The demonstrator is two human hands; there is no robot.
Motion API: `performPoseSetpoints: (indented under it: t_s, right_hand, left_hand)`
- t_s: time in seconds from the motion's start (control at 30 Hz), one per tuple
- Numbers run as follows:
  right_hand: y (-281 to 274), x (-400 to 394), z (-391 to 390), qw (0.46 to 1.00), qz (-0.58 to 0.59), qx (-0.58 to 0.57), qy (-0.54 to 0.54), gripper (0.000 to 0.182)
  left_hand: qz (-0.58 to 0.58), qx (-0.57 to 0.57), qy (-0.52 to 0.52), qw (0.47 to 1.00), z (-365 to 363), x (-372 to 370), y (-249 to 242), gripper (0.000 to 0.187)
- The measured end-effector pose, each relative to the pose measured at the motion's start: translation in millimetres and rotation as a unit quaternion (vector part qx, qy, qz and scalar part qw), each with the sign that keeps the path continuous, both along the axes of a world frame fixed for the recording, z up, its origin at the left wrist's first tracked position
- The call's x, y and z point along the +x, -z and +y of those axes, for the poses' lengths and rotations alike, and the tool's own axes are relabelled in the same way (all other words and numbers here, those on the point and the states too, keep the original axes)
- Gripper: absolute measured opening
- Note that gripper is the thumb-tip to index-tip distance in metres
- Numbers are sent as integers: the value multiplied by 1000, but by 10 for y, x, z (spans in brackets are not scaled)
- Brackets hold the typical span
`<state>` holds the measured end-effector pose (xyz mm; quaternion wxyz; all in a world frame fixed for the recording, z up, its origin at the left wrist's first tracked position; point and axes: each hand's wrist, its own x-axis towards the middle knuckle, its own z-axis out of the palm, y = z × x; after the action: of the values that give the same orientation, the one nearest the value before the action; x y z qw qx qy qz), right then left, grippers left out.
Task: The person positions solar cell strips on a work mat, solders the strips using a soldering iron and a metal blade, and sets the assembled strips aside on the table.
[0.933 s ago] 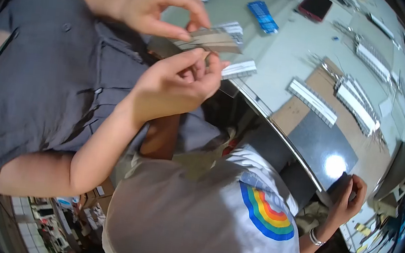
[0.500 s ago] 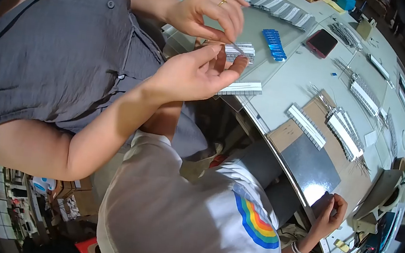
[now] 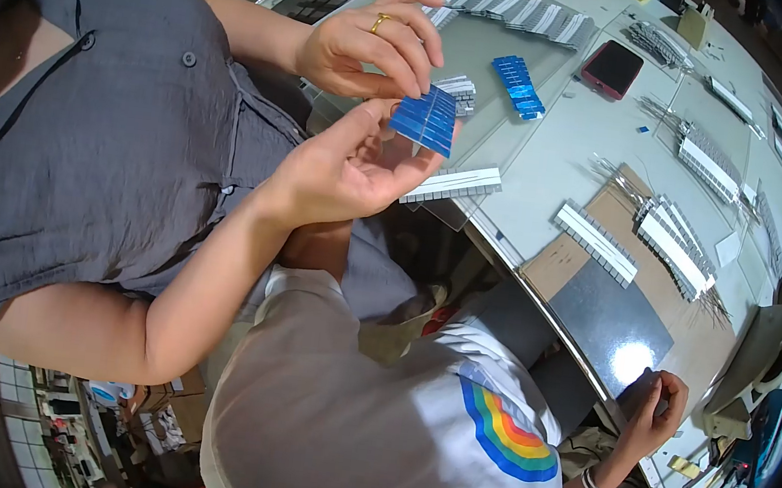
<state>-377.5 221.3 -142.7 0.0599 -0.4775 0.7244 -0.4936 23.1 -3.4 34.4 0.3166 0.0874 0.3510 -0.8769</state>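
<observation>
A co-worker's two hands hold a blue gridded panel point(image 3: 424, 121) tilted with its blue face showing. Behind them, my left hand point(image 3: 381, 110) is mostly hidden; only a bit of its fingers shows beside the panel, and its grip cannot be made out. My right hand point(image 3: 659, 412), with bracelets at the wrist, rests at the table's near edge by a shiny dark plate point(image 3: 609, 317). Its fingers are curled together around something dark that is too small to name. A white-and-grey strip point(image 3: 456, 184) lies at the table edge below the co-worker's hands.
On the glass-topped table point(image 3: 546, 156) lie a stack of blue strips point(image 3: 519, 87), a phone point(image 3: 613, 69) and a brown board point(image 3: 568, 255). Several white-and-grey strips and thin wires lie farther right. A co-worker in a grey shirt point(image 3: 125, 127) is close on the left.
The panel in the co-worker's hands has turned from nearly edge-on to show its blue face. Those hands have shifted a little left. My right hand keeps its curled pose.
</observation>
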Motion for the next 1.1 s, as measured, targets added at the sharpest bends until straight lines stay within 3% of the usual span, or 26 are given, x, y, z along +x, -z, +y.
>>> performPoseSetpoints:
  t_s: [0.17, 0.23, 0.27, 0.33, 0.37, 0.43, 0.67, 0.87, 0.97, 1.07, 1.1]
  right_hand:
    - [39, -10, 7, 999, -35, -5, 6, 5]
    - [74, -39, 23, 1000, -22, -2, 8, 6]
    - [72, -38, 20, 1000, -21, 1, 9, 6]
    - [47, -25, 17, 1000, -18, 6, 11, 6]
    - [40, -23, 15, 1000, -15, 11, 13, 6]
    - [30, -17, 8, 1000, -8, 18, 18, 5]
    - [-13, 5, -8, 1000, 0, 8, 9, 4]
    - [-38, 15, -31, 1000, 10, -3, 1, 5]
    - [-7, -1, -42, 999, 41, -4, 14, 6]
    - [-92, 31, -86, 999, 44, -1, 25, 9]
    - [-94, 46, -94, 999, 38, -13, 27, 10]
  left_hand:
    - [49, 143, -89, 985, 15, 8, -85, 60]
    - [173, 223, -131, 950, -100, 35, 17, 62]
    - [331, 336, -172, 865, -220, 38, 129, 63]
    - [661, 544, -206, 475, -594, 39, 442, 65]
    - [738, 550, -185, 346, -808, 65, 637, 66]
    - [793, 539, -164, 232, -1176, 113, 932, 68]
    - [815, 553, -71, 156, -1603, 309, 1414, 81]
    - [790, 587, -30, 176, -1376, 290, 1385, 65]
    - [758, 614, -2, 219, -1174, 196, 1306, 51]
    - [756, 644, 30, 112, -765, -252, 1194, 39]
    - [748, 654, 16, 113, -609, -423, 1155, 36]
